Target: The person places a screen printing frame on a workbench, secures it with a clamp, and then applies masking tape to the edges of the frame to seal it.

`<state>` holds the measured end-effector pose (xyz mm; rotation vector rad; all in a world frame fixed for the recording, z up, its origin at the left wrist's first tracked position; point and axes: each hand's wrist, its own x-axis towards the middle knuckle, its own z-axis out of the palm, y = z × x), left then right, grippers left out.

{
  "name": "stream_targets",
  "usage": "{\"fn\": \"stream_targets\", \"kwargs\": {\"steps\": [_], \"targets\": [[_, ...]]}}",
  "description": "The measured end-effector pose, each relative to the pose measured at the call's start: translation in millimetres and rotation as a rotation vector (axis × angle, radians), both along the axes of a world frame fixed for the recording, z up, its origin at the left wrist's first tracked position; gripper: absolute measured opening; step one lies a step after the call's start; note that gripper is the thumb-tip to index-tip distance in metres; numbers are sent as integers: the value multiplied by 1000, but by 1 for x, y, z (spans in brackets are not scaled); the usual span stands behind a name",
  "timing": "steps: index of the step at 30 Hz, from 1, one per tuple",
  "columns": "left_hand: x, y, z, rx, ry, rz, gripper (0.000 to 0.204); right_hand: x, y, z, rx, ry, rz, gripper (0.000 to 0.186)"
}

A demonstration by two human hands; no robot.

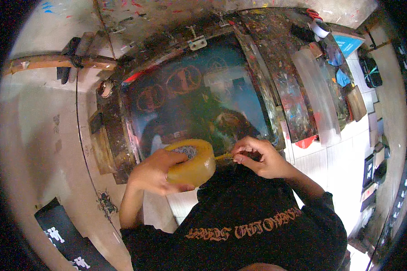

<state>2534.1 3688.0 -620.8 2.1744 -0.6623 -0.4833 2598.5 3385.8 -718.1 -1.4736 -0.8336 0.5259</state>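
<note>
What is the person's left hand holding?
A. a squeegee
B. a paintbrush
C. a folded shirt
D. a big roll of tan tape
D: the left hand grips a big roll of tan tape, while the right hand fingers pinch its loose end.

A screen-printing workshop — a hinged printing screen (199, 104) in a wooden frame (117, 135) crusted with dried ink sits on a white tiled worktable (343, 158). Paint splatters mark the wall (135, 13), and ink-smeared boards (289, 86) and squeegee-like strips (319, 95) lie beside the frame — all heavily stained.
</note>
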Motion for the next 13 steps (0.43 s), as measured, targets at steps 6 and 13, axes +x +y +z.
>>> {"fn": "stream_targets", "kwargs": {"steps": [6, 13], "targets": [[-1, -8, 20, 156, 22, 122, 44, -4, 17, 8, 25, -93, -191, 8], [-11, -19, 18, 290, 170, 172, 47, -23, 30, -8, -81, 434, -245, 29]]}}
